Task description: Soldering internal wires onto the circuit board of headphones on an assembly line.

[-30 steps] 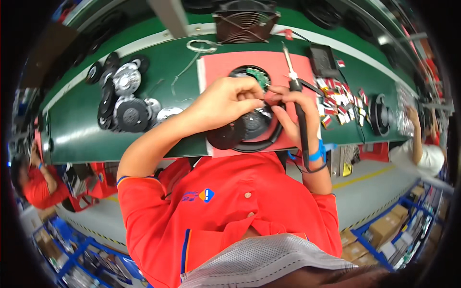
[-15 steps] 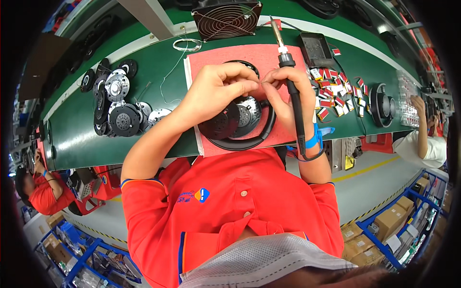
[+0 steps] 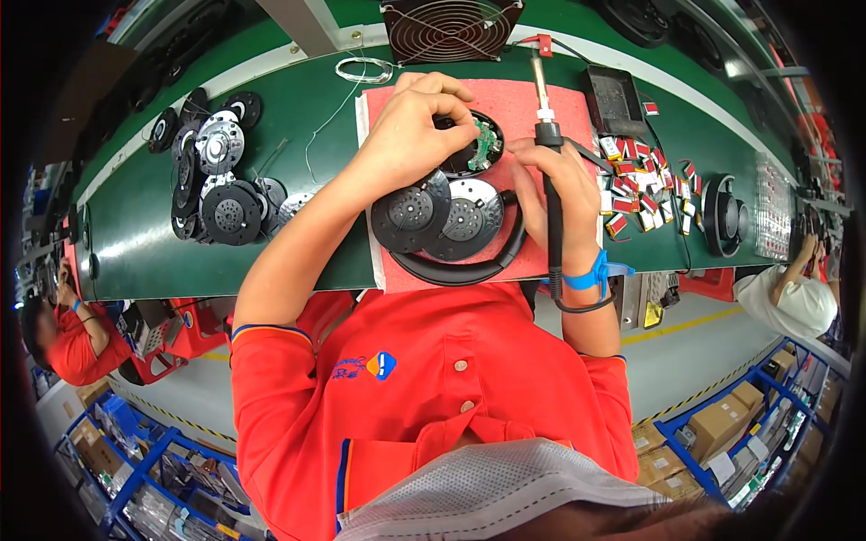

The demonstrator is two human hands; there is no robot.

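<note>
A headphone lies on the pink mat (image 3: 532,99), its dark band (image 3: 465,268) curving toward me. Its far ear cup shows a green circuit board (image 3: 488,144). My left hand (image 3: 419,126) is over that cup, thumb and forefinger pinched at the board's edge; what is between them is too small to make out. A soldering iron (image 3: 552,207) with a black handle is held in my right hand (image 3: 566,185), tip pointing away from me. The right fingertips are just right of the cup. Two round perforated speaker plates (image 3: 410,213) overlap below my left hand.
More speaker discs (image 3: 234,214) are heaped at the left beside thin wire. At the right lie several small red-and-silver batteries (image 3: 645,180), a black tray (image 3: 618,101) and another headphone (image 3: 720,215). A fan (image 3: 451,32) stands behind the mat. People sit at both sides.
My hands, whose fingertips were together above the cup, have parted. The left has come down to the board; the right has shifted right with the iron. The green board now shows.
</note>
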